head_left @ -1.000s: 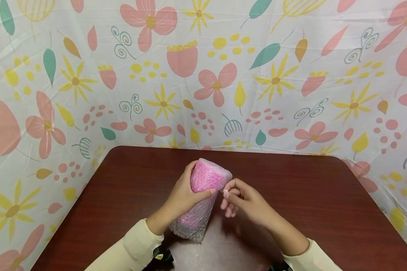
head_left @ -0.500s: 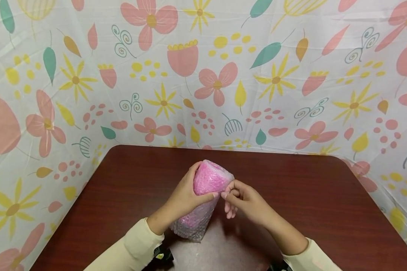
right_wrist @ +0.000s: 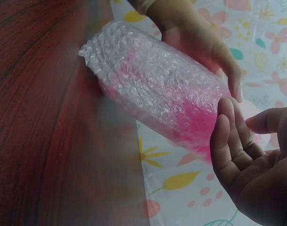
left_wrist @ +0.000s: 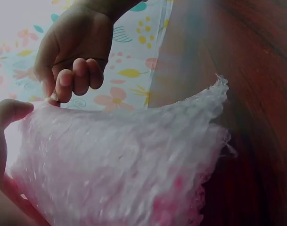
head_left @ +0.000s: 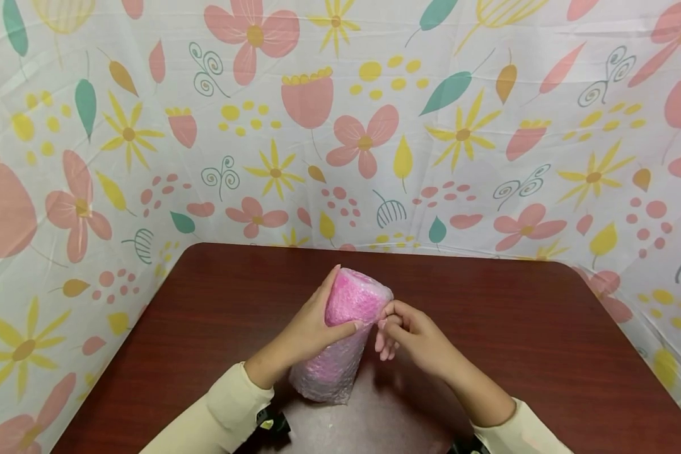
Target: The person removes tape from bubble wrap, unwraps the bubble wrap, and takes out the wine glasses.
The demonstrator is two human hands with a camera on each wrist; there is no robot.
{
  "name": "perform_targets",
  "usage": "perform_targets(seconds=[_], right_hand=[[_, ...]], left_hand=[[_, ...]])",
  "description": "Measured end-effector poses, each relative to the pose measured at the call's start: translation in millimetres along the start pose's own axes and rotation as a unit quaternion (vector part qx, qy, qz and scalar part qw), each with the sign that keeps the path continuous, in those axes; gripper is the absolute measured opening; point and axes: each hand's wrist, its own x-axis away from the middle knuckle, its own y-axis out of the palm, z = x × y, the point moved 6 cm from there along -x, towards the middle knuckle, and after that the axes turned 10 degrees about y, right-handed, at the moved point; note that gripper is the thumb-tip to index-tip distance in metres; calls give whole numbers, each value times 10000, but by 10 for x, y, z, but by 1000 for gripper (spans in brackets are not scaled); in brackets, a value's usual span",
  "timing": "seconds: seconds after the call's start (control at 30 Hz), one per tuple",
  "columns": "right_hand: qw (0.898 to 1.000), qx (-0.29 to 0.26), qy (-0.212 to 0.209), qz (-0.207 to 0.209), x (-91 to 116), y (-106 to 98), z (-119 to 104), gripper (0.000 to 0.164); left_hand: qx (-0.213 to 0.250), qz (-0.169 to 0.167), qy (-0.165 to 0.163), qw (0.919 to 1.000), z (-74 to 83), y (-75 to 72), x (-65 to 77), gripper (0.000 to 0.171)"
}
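Observation:
A pink cylinder-like thing wrapped in clear bubble wrap (head_left: 349, 306) stands tilted over the front of the table. What is inside shows only as pink through the plastic. My left hand (head_left: 303, 331) grips its upper part from the left, thumb across the near side. At the upper right edge, my right hand (head_left: 414, 334) pinches the bubble wrap between thumb and index finger, with the other fingers loosely curled. In the left wrist view the wrap (left_wrist: 119, 150) flares at its lower end, and the right hand's fingertips meet at its other end.
The dark red-brown wooden table (head_left: 516, 328) spreads around the hands, with a pale glare in front. Behind it and at both sides hangs a floral cloth (head_left: 363, 202). Black straps (head_left: 272, 425) sit at the wrists, below the cream sleeves (head_left: 221, 403).
The wrapped thing has shifted slightly right and turned a little more upright. My left fingers have straightened somewhat along its far side; the right hand stays at the upper edge.

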Motion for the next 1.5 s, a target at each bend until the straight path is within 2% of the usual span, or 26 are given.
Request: perform_targets(seconds=[0.17,0.33,0.5,0.87,1.17,1.4,1.5], right_hand=[[9999,-34,-18,-109,-5,6,11,19],[9993,-155,-59,-336,-6,26,11,24],[9998,-68,-37,-158,-8,17,2,22],[9997,-69,-218,48,4,-17,-14,11],[9999,-31,88,118,-26,18,33,23],[9936,609,477,829,-1,-61,52,21],[9946,528,533,712,-9,-39,51,24]], left_hand=[[206,178,-156,9995,-47,-12,3,109],[101,494,-48,9987,-48,-42,-1,106],[-25,693,-15,9976,-45,-65,-3,104],[-228,746,2,9970,-36,-59,-15,107],[-287,652,96,9974,15,-30,-3,108],[-346,710,42,9969,13,-35,16,109],[-412,735,55,9964,4,-31,18,109]])
